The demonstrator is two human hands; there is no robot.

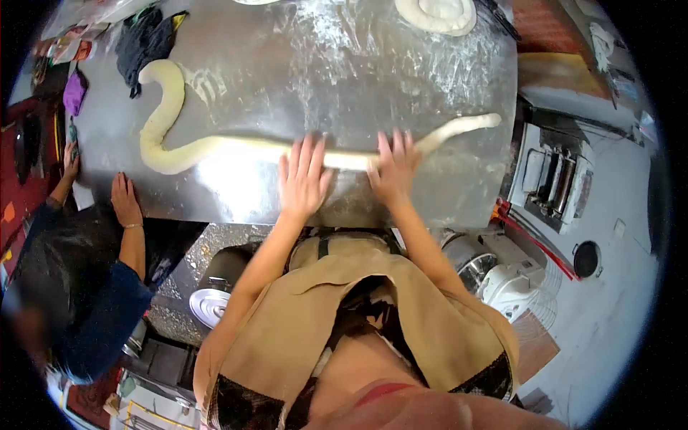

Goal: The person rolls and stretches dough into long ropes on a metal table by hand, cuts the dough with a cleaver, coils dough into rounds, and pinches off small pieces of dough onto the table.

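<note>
A long rope of pale dough (240, 149) lies across the metal table (251, 79), curving up in a thick bend at the left and thinning toward its right end. My left hand (304, 175) rests palm down on the middle of the rope, fingers extended. To its right, my right hand (393, 168) lies flat on the thinner part, its fingers also stretched out. Both hands touch the dough from above and hold nothing. White flour marks streak the metal beyond the rope.
Coiled dough (437, 14) sits at the far right of the table. A black bag (147, 43) lies at the far left. Another person's hand (126, 202) rests on the table's left front edge. A machine with rollers (553, 179) stands right of the table.
</note>
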